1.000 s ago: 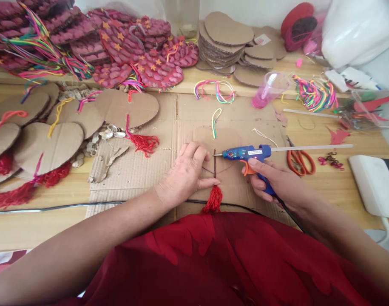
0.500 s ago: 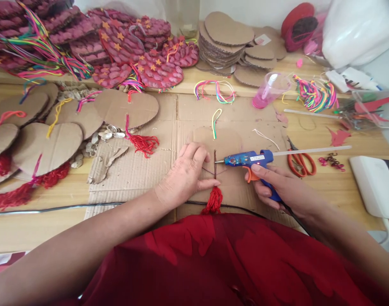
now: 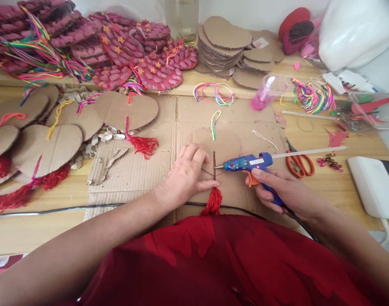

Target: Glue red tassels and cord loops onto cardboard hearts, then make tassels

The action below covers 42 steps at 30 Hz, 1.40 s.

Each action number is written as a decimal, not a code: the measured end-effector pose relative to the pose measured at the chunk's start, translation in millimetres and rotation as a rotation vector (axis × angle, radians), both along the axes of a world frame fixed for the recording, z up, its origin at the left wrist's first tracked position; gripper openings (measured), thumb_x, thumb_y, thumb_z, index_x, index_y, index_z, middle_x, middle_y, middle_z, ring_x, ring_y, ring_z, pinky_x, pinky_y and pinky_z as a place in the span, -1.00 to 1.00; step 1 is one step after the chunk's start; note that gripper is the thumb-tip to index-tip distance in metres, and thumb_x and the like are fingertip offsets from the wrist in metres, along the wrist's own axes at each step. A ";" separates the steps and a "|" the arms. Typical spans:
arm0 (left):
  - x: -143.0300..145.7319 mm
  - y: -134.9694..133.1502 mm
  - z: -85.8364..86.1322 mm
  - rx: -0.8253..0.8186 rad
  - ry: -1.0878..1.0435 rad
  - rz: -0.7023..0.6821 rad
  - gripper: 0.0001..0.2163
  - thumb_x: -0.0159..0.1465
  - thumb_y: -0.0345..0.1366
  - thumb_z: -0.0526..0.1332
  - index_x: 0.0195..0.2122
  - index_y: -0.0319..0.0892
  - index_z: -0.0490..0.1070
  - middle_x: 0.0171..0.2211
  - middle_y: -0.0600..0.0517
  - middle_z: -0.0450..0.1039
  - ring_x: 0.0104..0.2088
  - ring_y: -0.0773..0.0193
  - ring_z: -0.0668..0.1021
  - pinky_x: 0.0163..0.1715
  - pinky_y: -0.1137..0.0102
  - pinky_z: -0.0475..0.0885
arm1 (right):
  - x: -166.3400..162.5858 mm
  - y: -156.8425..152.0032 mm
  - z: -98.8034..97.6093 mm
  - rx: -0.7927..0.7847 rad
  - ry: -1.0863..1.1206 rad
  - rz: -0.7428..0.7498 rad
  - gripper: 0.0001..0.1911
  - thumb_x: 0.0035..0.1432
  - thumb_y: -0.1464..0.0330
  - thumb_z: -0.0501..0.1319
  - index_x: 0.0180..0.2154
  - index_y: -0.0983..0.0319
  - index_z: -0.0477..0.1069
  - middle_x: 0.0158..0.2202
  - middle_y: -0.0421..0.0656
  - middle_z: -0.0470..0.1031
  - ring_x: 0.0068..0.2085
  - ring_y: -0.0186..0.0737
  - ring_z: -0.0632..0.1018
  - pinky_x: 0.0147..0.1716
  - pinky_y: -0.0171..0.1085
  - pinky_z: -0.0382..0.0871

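I log the tassel (image 3: 212,202) bodyward-right of the nearer left hand (image 3: 181,176), thumb spread from curled fingers; its cord (image 3: 214,158) runs fore-aft. Right hand (image 3: 279,185) grips glue gun (image 3: 249,163), nozzle (image 3: 219,167) crosswise at the cord.

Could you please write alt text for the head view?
A person's right hand holds a blue glue gun, its nozzle at the dark cord of a red tassel over a cardboard heart; the left hand touches the tassel's top.
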<state>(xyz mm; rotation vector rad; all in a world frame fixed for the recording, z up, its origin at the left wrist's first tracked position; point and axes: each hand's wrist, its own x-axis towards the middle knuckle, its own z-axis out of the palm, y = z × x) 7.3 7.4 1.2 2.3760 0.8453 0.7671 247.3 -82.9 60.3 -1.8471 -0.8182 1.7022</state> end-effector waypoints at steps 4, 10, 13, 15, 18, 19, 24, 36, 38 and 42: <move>0.6 -0.2 0.3 -0.005 0.011 0.009 -0.46 0.03 -0.14 0.53 -0.17 -0.14 0.19 -0.10 -0.06 0.30 -0.03 0.05 0.42 -0.01 0.12 0.43 | -0.3 8.3 -1.4 0.024 -0.035 -0.021 -0.57 0.18 -0.05 0.22 -0.38 0.18 0.29 -0.68 -0.37 0.22 -0.78 -0.48 0.17 -0.81 -0.43 -0.11; 0.7 -0.4 -0.8 -0.016 0.012 0.014 -0.45 0.02 -0.15 0.54 -0.16 -0.13 0.20 -0.08 -0.07 0.31 0.02 0.02 0.42 -0.01 0.11 0.43 | -5.0 21.4 3.4 0.031 -0.083 -0.028 -0.60 0.21 0.00 0.20 -0.43 0.16 0.24 -0.73 -0.36 0.20 -0.79 -0.46 0.15 -0.82 -0.40 -0.12; 0.2 -0.5 -2.1 -0.016 0.009 0.017 -0.45 0.02 -0.14 0.54 -0.15 -0.12 0.21 -0.09 -0.06 0.31 0.02 0.02 0.42 0.00 0.11 0.43 | -6.9 20.1 4.7 0.045 -0.097 -0.035 -0.60 0.23 0.01 0.17 -0.45 0.15 0.22 -0.73 -0.36 0.19 -0.79 -0.46 0.14 -0.82 -0.40 -0.12; 0.1 -0.5 -2.7 -0.012 0.005 0.017 -0.45 0.02 -0.13 0.53 -0.15 -0.13 0.21 -0.09 -0.06 0.31 0.02 0.02 0.42 0.00 0.11 0.43 | -6.6 16.1 4.7 0.049 -0.090 -0.024 -0.59 0.24 0.00 0.16 -0.44 0.16 0.22 -0.72 -0.36 0.20 -0.79 -0.47 0.13 -0.81 -0.39 -0.13; 0.3 -0.6 -2.6 -0.011 0.008 0.016 -0.45 0.03 -0.15 0.53 -0.15 -0.14 0.21 -0.07 -0.08 0.32 0.03 0.02 0.41 0.01 0.11 0.43 | -4.0 8.6 3.4 0.050 -0.063 0.006 -0.58 0.23 -0.02 0.19 -0.41 0.18 0.25 -0.69 -0.37 0.21 -0.77 -0.48 0.16 -0.78 -0.41 -0.12; 0.5 -0.6 -2.4 -0.014 0.012 0.015 -0.45 0.02 -0.15 0.53 -0.15 -0.14 0.20 -0.07 -0.08 0.32 0.03 0.01 0.41 0.01 0.11 0.43 | -3.1 6.8 2.6 0.050 -0.057 0.013 -0.57 0.23 -0.03 0.19 -0.41 0.18 0.25 -0.68 -0.37 0.21 -0.77 -0.48 0.18 -0.77 -0.42 -0.11; 0.8 -0.7 -1.4 -0.018 0.014 0.017 -0.45 0.02 -0.16 0.54 -0.16 -0.12 0.20 -0.08 -0.06 0.31 0.03 0.01 0.42 0.02 0.10 0.43 | -2.7 10.2 -1.9 0.059 -0.053 -0.004 -0.58 0.22 -0.03 0.20 -0.37 0.18 0.27 -0.65 -0.37 0.23 -0.76 -0.47 0.20 -0.78 -0.43 -0.08; 0.8 0.2 -1.2 -0.033 0.002 0.009 -0.46 0.02 -0.17 0.54 -0.17 -0.13 0.20 -0.08 -0.07 0.32 0.01 0.02 0.42 -0.01 0.10 0.43 | -4.5 8.6 3.7 0.024 -0.015 -0.011 -0.57 0.20 -0.04 0.21 -0.43 0.17 0.27 -0.69 -0.33 0.23 -0.77 -0.46 0.17 -0.78 -0.38 -0.13; 0.8 0.1 -1.5 -0.038 0.000 0.013 -0.47 0.02 -0.17 0.54 -0.17 -0.13 0.21 -0.08 -0.08 0.32 0.01 0.02 0.42 -0.01 0.10 0.43 | -3.6 2.9 3.9 -0.003 0.003 0.018 -0.56 0.20 -0.05 0.21 -0.44 0.17 0.27 -0.72 -0.35 0.20 -0.77 -0.45 0.16 -0.76 -0.38 -0.14; 0.7 -0.1 -2.3 -0.025 -0.002 0.015 -0.46 0.02 -0.15 0.54 -0.17 -0.13 0.21 -0.09 -0.07 0.32 0.00 0.02 0.42 -0.01 0.09 0.43 | -4.0 3.8 1.7 -0.016 -0.021 0.021 -0.55 0.20 -0.08 0.18 -0.43 0.16 0.26 -0.76 -0.37 0.16 -0.78 -0.44 0.12 -0.78 -0.38 -0.18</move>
